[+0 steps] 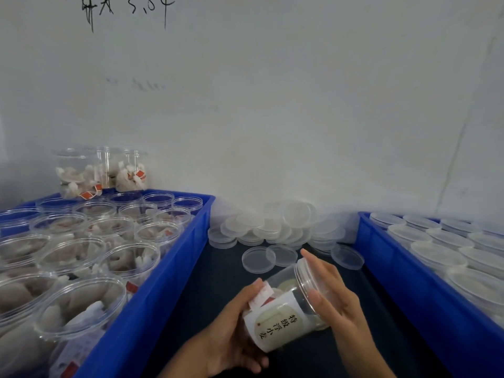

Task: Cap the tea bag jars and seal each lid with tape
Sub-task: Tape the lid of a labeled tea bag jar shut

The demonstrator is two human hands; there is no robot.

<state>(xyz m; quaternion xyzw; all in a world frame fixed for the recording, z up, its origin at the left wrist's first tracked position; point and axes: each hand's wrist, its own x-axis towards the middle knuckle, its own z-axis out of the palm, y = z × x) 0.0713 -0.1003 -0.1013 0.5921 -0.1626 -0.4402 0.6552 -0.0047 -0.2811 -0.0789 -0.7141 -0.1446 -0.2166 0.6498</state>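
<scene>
Holding labelled jar (283, 309), tea bags inside, uncapped jars (81, 255) in crate (169, 268)

Left hand (231, 331) low centre, palm up, fingers curled w/ thumb up top, gripping. Right hand (331, 294) just beside it, fingers straight, laid flat & pressing; forearm runs off bottom-right.
</scene>
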